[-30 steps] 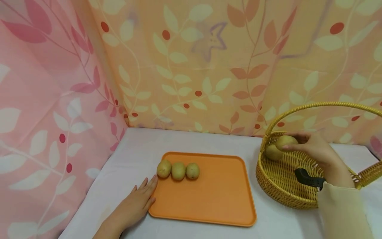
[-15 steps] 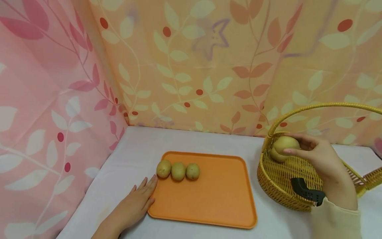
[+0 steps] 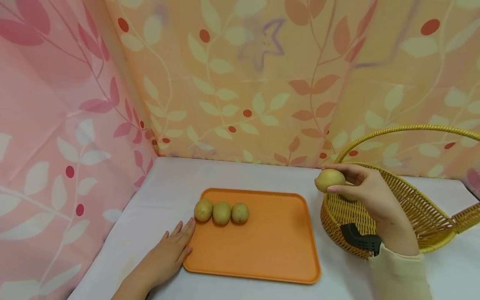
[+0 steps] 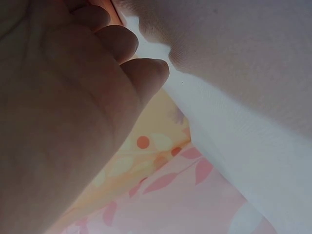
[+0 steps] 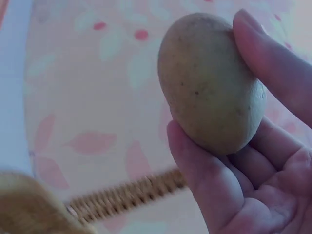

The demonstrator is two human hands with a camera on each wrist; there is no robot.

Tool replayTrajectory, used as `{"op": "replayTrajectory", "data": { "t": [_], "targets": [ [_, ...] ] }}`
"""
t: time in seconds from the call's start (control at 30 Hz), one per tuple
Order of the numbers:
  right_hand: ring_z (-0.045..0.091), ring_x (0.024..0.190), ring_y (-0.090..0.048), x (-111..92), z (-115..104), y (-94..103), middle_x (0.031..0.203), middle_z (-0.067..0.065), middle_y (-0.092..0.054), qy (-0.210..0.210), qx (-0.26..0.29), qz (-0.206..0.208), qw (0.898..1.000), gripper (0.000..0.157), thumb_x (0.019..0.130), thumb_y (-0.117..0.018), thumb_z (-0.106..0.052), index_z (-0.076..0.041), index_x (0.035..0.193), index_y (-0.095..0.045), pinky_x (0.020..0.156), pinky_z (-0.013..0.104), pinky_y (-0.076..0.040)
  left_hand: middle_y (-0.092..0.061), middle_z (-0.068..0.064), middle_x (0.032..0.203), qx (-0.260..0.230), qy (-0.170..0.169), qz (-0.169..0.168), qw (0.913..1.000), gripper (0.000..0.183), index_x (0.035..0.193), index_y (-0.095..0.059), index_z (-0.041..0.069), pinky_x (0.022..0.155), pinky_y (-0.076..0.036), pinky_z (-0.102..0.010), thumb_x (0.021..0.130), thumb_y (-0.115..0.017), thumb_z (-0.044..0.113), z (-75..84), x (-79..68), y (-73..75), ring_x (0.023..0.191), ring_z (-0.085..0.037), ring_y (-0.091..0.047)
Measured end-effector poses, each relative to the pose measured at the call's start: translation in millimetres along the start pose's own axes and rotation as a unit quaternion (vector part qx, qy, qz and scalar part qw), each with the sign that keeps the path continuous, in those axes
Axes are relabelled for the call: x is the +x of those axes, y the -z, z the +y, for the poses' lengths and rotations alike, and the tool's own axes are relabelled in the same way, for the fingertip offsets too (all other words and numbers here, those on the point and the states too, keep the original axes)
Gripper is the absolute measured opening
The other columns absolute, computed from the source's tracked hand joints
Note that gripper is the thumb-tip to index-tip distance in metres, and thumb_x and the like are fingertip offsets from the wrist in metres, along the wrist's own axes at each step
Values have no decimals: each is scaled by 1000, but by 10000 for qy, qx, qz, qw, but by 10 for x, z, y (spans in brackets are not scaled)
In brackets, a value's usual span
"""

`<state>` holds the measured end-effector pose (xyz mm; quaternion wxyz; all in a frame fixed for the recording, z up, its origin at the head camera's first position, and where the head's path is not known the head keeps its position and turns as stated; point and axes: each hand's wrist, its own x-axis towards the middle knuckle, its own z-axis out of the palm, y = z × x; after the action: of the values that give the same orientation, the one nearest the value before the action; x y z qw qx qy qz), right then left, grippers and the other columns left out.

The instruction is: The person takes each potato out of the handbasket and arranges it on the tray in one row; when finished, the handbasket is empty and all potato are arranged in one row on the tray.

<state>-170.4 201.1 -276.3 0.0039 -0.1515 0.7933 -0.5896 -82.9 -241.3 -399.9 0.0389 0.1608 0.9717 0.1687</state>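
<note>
My right hand pinches a potato between thumb and fingers, at the left rim of the yellow wicker basket. In the right wrist view the potato looks smooth and tan with small dark specks. A second potato lies in the basket, mostly hidden behind my fingers. On the orange tray, three potatoes sit side by side along the upper left: a left one, a middle one and a right one. My left hand rests with straight fingers against the tray's left edge.
A tall handle arches over the basket. Under everything lies a white tablecloth. Floral cloth stands behind the table, and pink cloth hangs at the left.
My right hand has lifted the potato out of the basket's interior and brought it left to the rim. The left hand and the three potatoes on the tray stay in place.
</note>
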Motion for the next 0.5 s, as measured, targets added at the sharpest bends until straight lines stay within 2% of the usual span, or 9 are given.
{"op": "replayTrajectory", "data": {
  "t": [0.2, 0.37, 0.5],
  "targets": [
    [13, 90, -63, 73, -15, -229, 107, -3, -67, 56, -614, -81, 9981, 44, 81, -76, -14, -4, 121, -63, 72, 24, -52, -32, -12, 150, -13, 18, -39, 10000, 59, 147, -30, 2, 103, -23, -63, 97, -52, 24, 14, 4, 7, 138, -36, -25],
    [14, 96, -63, 129, 20, -407, 113, 4, -64, 23, -387, -270, 9989, 49, 78, -78, -14, -1, 122, -61, 77, 26, -52, -34, -13, 149, 9, 1, 16, 10000, 59, 146, -30, 1, 103, -24, -63, 97, -53, 23, 21, 1, 18, 137, -37, -27],
    [16, 98, -63, 206, 94, -601, 115, 13, -63, 134, -308, -624, 9975, 50, 75, -80, -11, 3, 120, -62, 77, 28, -53, -35, -14, 148, 16, -4, 34, 10000, 59, 146, -31, 1, 103, -24, -63, 97, -53, 22, 21, -4, 23, 137, -37, -27]
  ]
}}
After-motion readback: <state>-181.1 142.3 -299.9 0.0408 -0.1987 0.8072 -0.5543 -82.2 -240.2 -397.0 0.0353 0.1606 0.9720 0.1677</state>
